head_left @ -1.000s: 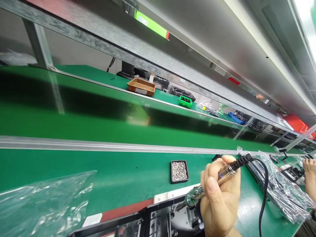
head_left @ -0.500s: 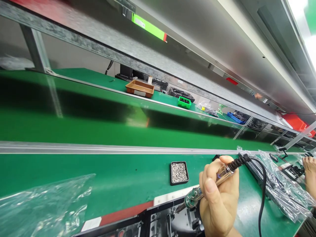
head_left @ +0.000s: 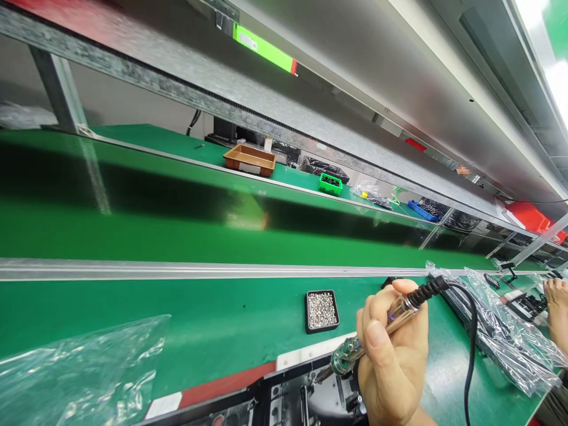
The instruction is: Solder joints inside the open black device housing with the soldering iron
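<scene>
My right hand (head_left: 394, 355) is closed around the clear handle of a soldering iron (head_left: 344, 357). Its black cord leaves the top of the handle and bends down to the right. The iron slants down to the left, with its metal tip at a black plastic housing (head_left: 261, 397) along the bottom edge of the view. Whether the tip touches a part there is too small to tell. Just beyond the housing stands a small black square tray (head_left: 306, 319) filled with tiny metal pieces. My left hand is out of view.
Clear plastic film (head_left: 89, 373) lies at the left. Bagged dark parts (head_left: 492, 331) lie right of my hand. Another person's hand (head_left: 555, 307) is at the far right edge. A metal rail (head_left: 177, 270) crosses the bench, and a brown tray (head_left: 251, 160) stands behind the green panel.
The view has shifted very slightly. My right hand keeps the soldering iron at nearly the same spot on the housing.
</scene>
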`<state>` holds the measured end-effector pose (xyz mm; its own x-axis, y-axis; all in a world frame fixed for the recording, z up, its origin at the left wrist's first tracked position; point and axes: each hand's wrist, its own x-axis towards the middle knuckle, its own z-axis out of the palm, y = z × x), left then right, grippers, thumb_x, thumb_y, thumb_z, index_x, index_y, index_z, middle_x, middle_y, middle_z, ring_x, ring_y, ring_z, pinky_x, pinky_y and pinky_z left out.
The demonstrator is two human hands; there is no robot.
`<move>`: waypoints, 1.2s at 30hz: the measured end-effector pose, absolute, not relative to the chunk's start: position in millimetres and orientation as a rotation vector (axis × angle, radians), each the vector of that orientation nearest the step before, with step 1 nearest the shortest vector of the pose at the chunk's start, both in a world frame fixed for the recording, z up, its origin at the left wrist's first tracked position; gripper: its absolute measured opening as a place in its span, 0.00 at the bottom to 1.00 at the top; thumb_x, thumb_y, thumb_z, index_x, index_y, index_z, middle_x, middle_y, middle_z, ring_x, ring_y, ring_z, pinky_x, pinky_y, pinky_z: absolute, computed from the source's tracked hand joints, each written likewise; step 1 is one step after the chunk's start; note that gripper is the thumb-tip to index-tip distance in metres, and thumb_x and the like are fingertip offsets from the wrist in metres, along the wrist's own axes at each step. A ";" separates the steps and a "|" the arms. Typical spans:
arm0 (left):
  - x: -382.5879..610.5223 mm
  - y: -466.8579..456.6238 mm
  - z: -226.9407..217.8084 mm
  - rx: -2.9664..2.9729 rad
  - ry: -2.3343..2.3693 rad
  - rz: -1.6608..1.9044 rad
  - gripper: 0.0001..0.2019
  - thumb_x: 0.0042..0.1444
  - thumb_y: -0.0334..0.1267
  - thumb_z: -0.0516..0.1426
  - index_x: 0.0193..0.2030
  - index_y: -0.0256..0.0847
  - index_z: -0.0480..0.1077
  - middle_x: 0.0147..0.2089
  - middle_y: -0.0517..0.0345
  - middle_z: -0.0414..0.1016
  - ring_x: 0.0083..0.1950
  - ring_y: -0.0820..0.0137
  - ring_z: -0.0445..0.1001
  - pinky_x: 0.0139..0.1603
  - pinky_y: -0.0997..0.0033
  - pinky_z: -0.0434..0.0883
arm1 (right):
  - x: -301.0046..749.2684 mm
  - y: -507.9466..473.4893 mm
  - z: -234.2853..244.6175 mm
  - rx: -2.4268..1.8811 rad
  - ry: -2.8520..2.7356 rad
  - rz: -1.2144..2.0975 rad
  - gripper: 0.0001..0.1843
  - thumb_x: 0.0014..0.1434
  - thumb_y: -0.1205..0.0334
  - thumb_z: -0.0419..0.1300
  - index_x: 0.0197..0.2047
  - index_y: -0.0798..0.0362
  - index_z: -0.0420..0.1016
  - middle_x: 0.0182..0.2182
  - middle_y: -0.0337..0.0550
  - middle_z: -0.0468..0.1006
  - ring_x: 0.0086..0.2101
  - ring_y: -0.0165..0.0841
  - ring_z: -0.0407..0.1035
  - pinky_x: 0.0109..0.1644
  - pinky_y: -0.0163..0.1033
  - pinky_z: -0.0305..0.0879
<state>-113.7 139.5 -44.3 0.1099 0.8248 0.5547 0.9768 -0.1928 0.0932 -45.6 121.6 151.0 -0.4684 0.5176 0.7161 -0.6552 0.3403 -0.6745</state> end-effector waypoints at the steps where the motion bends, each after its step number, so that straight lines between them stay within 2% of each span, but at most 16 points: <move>1: -115.0 140.1 -44.5 -2.096 -1.772 -0.725 0.23 0.62 0.52 0.53 0.58 0.41 0.64 0.63 0.49 0.62 0.63 0.55 0.63 0.61 0.43 0.66 | -45.5 121.6 151.0 0.127 -1.534 1.374 0.13 0.73 0.56 0.58 0.57 0.41 0.61 0.27 0.38 0.50 0.22 0.26 0.49 0.26 0.31 0.47; 9: -120.4 143.1 -45.9 -2.098 -1.739 -0.714 0.24 0.63 0.54 0.51 0.60 0.42 0.62 0.64 0.49 0.61 0.64 0.55 0.63 0.61 0.43 0.66 | -45.4 121.0 148.7 0.112 -1.528 1.350 0.17 0.74 0.54 0.60 0.57 0.47 0.57 0.27 0.38 0.50 0.23 0.26 0.49 0.27 0.28 0.50; 14: -119.5 140.2 -47.3 -2.096 -1.728 -0.703 0.24 0.61 0.54 0.54 0.57 0.41 0.64 0.65 0.49 0.60 0.65 0.54 0.61 0.62 0.41 0.65 | -46.1 120.6 148.5 0.103 -1.524 1.346 0.19 0.74 0.53 0.61 0.57 0.50 0.54 0.27 0.37 0.50 0.23 0.26 0.49 0.28 0.27 0.51; 22: -116.9 137.9 -42.2 -2.090 -1.731 -0.700 0.24 0.61 0.55 0.52 0.57 0.41 0.63 0.65 0.49 0.60 0.66 0.54 0.60 0.62 0.41 0.65 | -45.4 120.1 150.3 0.095 -1.519 1.366 0.15 0.71 0.57 0.60 0.56 0.45 0.59 0.26 0.37 0.50 0.22 0.26 0.48 0.26 0.29 0.49; 26: -113.0 134.8 -37.1 -2.092 -1.726 -0.705 0.27 0.62 0.56 0.51 0.61 0.43 0.60 0.67 0.49 0.58 0.66 0.54 0.60 0.63 0.40 0.64 | -45.7 119.4 152.2 0.085 -1.512 1.375 0.14 0.69 0.58 0.59 0.55 0.42 0.62 0.26 0.37 0.50 0.22 0.26 0.49 0.25 0.31 0.47; 32: -108.4 128.4 -29.3 -2.086 -1.739 -0.715 0.26 0.63 0.55 0.50 0.60 0.42 0.61 0.66 0.49 0.59 0.66 0.53 0.60 0.62 0.41 0.64 | -46.9 117.7 153.8 0.074 -1.495 1.388 0.13 0.69 0.58 0.59 0.55 0.41 0.63 0.26 0.38 0.51 0.22 0.25 0.49 0.25 0.32 0.47; 36: -108.3 125.6 -24.8 -2.086 -1.744 -0.718 0.27 0.64 0.56 0.48 0.63 0.43 0.59 0.67 0.49 0.57 0.66 0.53 0.59 0.63 0.40 0.63 | -46.7 117.5 153.3 0.079 -1.491 1.398 0.14 0.69 0.58 0.60 0.55 0.41 0.63 0.25 0.38 0.50 0.22 0.26 0.49 0.24 0.32 0.46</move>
<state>-108.3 125.6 -24.8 0.1250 0.8127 0.5691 0.9778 -0.1980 0.0679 -46.7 117.5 153.3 -0.4549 0.5668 0.6869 -0.6490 0.3172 -0.6915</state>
